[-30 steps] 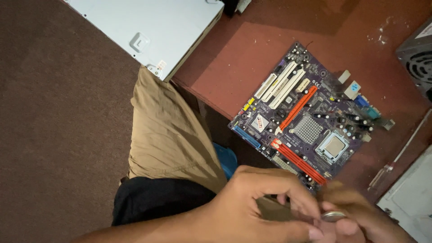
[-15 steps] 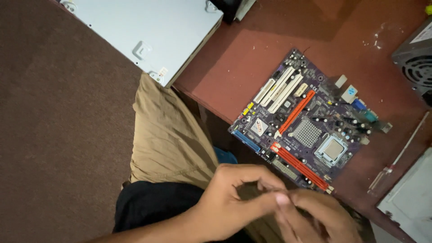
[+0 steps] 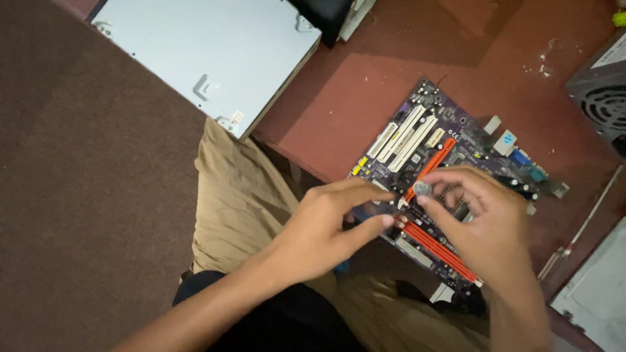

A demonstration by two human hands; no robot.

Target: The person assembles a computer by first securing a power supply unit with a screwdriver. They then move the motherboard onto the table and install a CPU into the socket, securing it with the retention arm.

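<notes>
A purple motherboard [image 3: 456, 140] with white slots and red-orange memory slots lies on the red floor. My right hand [image 3: 486, 225] hovers over its middle and pinches a small silver coin cell [image 3: 422, 188] between thumb and forefinger. My left hand [image 3: 329, 231] reaches in from the left, with its forefinger and thumb spread apart. Their tips rest at the board's near edge beside the red slots, a finger's width from the coin cell. Part of the board lies hidden under both hands.
A grey metal case panel [image 3: 208, 58] lies at the top left. A power supply box with a fan grille [image 3: 603, 98] is at the right edge, a white panel [image 3: 596, 293] at the bottom right, a thin rod-like tool [image 3: 580, 228] beside the board. My khaki trouser leg [image 3: 235, 195] rests on brown carpet [image 3: 78, 195].
Both hands have risen from the bottom of the view onto the motherboard. The right hand still carries the small silver disc, now over the board.
</notes>
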